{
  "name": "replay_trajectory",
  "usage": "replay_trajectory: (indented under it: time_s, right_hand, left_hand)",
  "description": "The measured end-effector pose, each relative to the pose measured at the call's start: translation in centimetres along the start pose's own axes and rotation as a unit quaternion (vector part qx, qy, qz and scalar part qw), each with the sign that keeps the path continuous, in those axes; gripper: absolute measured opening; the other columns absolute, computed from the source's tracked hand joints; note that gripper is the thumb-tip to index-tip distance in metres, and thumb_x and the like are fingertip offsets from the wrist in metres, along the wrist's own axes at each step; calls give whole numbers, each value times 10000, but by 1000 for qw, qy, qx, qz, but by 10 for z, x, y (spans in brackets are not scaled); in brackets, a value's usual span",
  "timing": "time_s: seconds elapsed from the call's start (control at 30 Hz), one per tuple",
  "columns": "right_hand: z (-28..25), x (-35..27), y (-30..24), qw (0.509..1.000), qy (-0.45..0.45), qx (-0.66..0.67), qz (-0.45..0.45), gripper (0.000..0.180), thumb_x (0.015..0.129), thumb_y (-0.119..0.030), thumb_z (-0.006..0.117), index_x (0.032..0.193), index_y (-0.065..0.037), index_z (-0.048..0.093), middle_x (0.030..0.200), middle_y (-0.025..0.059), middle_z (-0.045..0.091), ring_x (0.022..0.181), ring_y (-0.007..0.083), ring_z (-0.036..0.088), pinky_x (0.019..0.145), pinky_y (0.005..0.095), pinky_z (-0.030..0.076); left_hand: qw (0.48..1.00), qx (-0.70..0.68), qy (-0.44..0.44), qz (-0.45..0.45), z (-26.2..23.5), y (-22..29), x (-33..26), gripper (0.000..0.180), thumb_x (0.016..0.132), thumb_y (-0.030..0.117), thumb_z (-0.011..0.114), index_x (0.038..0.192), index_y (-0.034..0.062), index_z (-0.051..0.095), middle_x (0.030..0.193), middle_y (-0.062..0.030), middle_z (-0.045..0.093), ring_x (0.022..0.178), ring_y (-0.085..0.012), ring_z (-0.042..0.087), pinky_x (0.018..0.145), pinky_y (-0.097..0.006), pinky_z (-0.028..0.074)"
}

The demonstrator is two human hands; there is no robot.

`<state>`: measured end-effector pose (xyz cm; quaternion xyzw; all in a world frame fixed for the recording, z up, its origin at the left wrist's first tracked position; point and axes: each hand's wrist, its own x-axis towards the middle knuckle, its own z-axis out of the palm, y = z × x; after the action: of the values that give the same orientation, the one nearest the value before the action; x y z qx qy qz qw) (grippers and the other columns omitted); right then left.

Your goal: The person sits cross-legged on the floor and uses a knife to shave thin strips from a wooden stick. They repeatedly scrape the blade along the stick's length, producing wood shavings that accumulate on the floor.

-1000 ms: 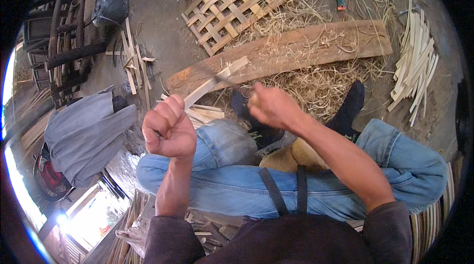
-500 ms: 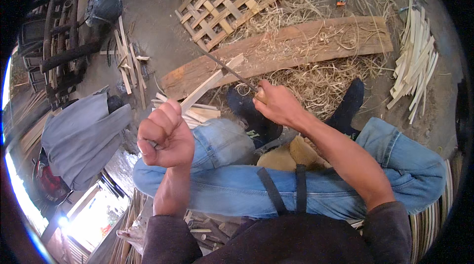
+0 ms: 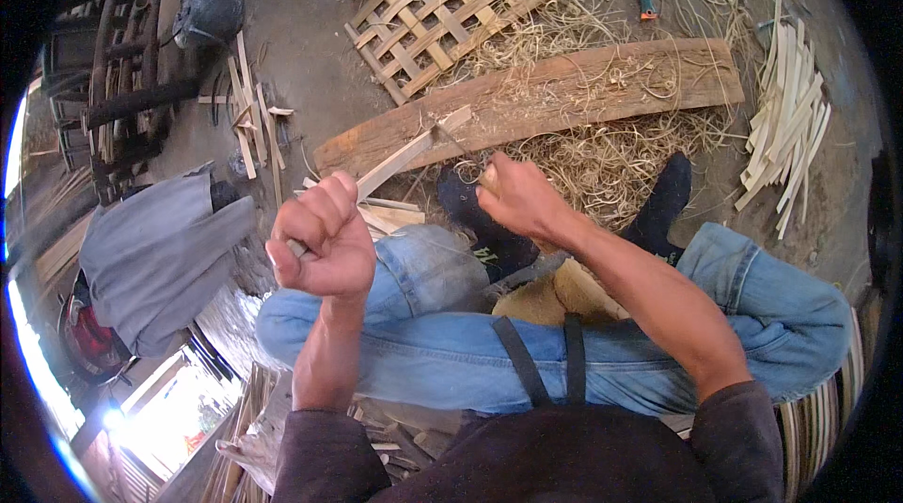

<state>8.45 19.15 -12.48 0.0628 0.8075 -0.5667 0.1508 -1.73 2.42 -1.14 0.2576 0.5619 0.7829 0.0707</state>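
Pale wooden strip [image 3: 404, 157] is what we have between our two hands, its near part in our left hand [image 3: 324, 235] and its far end over the near long edge of the brown plank [image 3: 649, 70], toward that plank's left end. We cannot tell whether strip and plank touch. Our left fingers are curled into a fist round the strip; our right hand [image 3: 522, 197] has its fingers wrapped round the light handle [image 3: 488, 180] of a thin knife [image 3: 457, 142], whose dark blade meets the strip close to its far end.

To work the blade well, we judge that the left fist should hold the strip firmly so it does not twist, with the blade lying at a low angle and each stroke light, even and directed away from the left fist. Pressing too deep could split the wood, and our bent left knee [image 3: 423, 268] is best left outside the blade's path.

The strip's long axis runs slantwise, from our left fist forward and to our right, rising more steeply than the plank's own length. Its far tip points away from us; the blade crosses it from the right.
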Motion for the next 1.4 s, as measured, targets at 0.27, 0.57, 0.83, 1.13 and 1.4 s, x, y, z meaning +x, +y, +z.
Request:
replay_trajectory:
  time_s: [0.27,0.57,0.83,1.13,1.4]
  right_hand:
    - [12,-1,15,997,32,8,74,350,806,-194,615,990,84,508,758,304,614,771,486,621,705,517,507]
    - [10,-4,23,995,18,-57,80,381,812,-211,571,1023,100,505,812,308,634,817,472,635,762,514,522]
    - [19,-3,50,990,47,-59,116,367,796,-209,608,984,95,527,832,299,645,805,463,641,755,517,528]
    - [20,-13,78,985,103,-50,126,371,805,-212,604,1004,80,492,793,314,629,795,489,626,733,546,499]
    - [24,-8,39,986,57,-43,152,358,811,-194,601,1033,67,498,850,308,646,845,469,644,782,531,514]
  left_hand:
    - [1000,-2,14,0,1,-5,0,519,957,489,431,600,134,305,537,25,253,537,-125,209,581,-318,200]
    - [1000,-8,5,-10,-2,-1,-7,483,940,458,451,609,149,283,558,25,250,568,-123,212,593,-314,191]
    - [1000,1,3,9,3,-4,-2,489,952,455,429,611,131,293,553,21,247,555,-122,212,577,-312,198]
    - [990,-77,108,46,-20,27,5,466,941,440,439,620,156,257,560,34,225,550,-116,198,576,-303,211]
    - [989,-2,147,24,-21,2,-6,441,951,451,400,653,152,273,590,20,248,560,-116,235,573,-295,239]
